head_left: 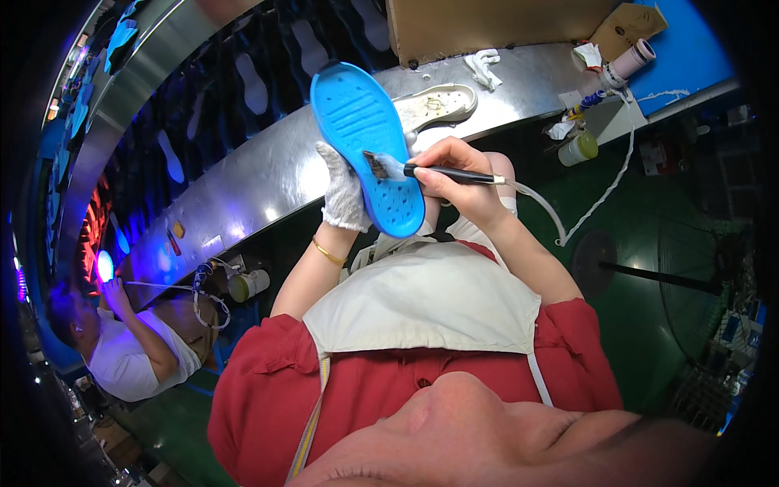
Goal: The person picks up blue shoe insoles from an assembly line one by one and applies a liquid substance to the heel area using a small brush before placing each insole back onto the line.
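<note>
In front of my apron I hold a blue shoe sole (365,122), tilted, with ridges at its upper part and small holes at its lower end. My left hand (344,191), in a pale knit glove, grips the sole by its left edge; some of the fingers are hidden behind it. My bare right hand (466,183) is closed round a black-handled brush (454,174). The dark bristles rest on the sole's middle, and a clear tube runs from the handle's end. Just beyond the sole, a whitish sole (434,105) lies on the metal ledge.
A curved metal ledge (268,191) borders a conveyor bearing several soles (251,84). A cardboard box (495,32), white glove (484,69) and pink cylinder (631,58) are at the far right, above a green-lidded jar (578,149). Another person (138,349) works at left. A fan (649,272) stands right.
</note>
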A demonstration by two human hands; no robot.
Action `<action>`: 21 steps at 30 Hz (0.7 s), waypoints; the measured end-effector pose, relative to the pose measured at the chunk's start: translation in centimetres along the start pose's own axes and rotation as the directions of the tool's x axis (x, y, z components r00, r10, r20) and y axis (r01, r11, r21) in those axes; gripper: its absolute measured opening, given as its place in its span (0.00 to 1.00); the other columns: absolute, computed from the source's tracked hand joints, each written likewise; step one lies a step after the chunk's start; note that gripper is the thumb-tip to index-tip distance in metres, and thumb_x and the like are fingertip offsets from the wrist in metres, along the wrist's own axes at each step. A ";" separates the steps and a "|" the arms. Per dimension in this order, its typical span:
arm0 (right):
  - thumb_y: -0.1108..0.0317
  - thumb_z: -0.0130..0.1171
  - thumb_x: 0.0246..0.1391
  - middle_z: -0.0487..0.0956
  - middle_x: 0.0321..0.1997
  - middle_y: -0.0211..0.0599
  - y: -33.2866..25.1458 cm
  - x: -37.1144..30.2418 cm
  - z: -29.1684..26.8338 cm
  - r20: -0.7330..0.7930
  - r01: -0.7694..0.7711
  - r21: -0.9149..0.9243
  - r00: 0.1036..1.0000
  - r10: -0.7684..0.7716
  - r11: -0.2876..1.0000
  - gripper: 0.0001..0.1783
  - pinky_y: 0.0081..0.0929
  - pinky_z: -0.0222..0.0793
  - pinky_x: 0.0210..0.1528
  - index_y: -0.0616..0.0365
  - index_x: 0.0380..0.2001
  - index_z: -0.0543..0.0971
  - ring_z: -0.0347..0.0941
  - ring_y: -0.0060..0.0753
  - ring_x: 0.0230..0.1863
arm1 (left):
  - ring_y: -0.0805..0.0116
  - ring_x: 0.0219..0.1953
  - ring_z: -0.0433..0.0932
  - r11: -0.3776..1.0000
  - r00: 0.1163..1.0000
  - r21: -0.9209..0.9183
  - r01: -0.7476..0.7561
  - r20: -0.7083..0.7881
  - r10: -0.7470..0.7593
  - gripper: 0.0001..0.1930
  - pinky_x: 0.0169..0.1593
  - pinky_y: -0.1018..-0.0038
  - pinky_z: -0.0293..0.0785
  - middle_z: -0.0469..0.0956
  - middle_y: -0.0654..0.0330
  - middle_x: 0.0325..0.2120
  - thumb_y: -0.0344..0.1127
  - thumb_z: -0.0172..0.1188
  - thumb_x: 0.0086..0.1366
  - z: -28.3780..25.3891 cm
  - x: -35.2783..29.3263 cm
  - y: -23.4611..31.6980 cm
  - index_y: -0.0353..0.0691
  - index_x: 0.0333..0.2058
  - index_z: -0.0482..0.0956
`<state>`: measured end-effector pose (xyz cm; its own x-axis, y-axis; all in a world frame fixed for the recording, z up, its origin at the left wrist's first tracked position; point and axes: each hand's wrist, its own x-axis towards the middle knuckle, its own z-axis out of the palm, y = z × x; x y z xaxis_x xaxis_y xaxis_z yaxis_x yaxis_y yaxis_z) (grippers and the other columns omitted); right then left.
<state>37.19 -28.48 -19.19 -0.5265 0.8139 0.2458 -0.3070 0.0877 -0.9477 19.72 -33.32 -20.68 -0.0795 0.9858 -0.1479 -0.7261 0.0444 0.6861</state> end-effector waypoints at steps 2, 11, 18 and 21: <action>0.72 0.65 0.49 0.80 0.32 0.32 -0.6 0.5 0.6 0.071 0.088 -0.132 0.994 -0.080 0.987 0.08 0.15 0.68 0.34 0.62 0.32 0.78 0.72 0.16 0.31 | 0.53 0.53 0.71 0.999 0.999 -0.019 -0.037 0.000 0.037 0.51 0.57 0.57 0.70 0.69 0.51 0.55 0.80 0.34 0.52 -0.1 1.1 0.3 0.42 0.61 0.59; 0.78 0.62 0.49 0.79 0.34 0.33 -1.8 2.0 1.6 0.094 0.228 -0.088 0.971 -0.219 0.970 0.05 0.13 0.69 0.32 0.63 0.32 0.78 0.72 0.14 0.32 | 0.55 0.49 0.74 0.903 0.886 -0.359 -0.235 0.303 0.351 0.45 0.58 0.56 0.67 0.73 0.53 0.51 0.73 0.49 0.54 -0.2 4.5 2.6 0.41 0.58 0.65; 0.75 0.59 0.52 0.79 0.39 0.40 -2.2 1.5 1.3 0.076 -0.233 0.434 0.972 0.222 0.870 0.09 0.14 0.69 0.34 0.60 0.38 0.75 0.76 0.22 0.31 | 0.51 0.58 0.67 0.850 0.714 -0.513 -0.120 0.550 0.433 0.59 0.63 0.54 0.61 0.65 0.51 0.59 0.81 0.51 0.39 0.2 5.4 5.0 0.41 0.62 0.61; 0.79 0.58 0.51 0.78 0.42 0.41 -1.7 1.6 1.6 0.004 -0.072 0.194 0.997 0.073 0.978 0.07 0.16 0.70 0.38 0.61 0.35 0.76 0.75 0.21 0.36 | 0.47 0.61 0.64 0.889 0.734 -0.436 -0.143 0.556 0.391 0.60 0.64 0.52 0.59 0.62 0.49 0.60 0.82 0.51 0.37 -0.1 5.3 5.7 0.41 0.63 0.59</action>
<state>35.57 -28.20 -16.88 -0.5506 0.8157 0.1772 -0.4161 -0.0842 -0.9054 15.12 -27.84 -17.65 0.0375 0.8309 0.5551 -0.9316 -0.1719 0.3202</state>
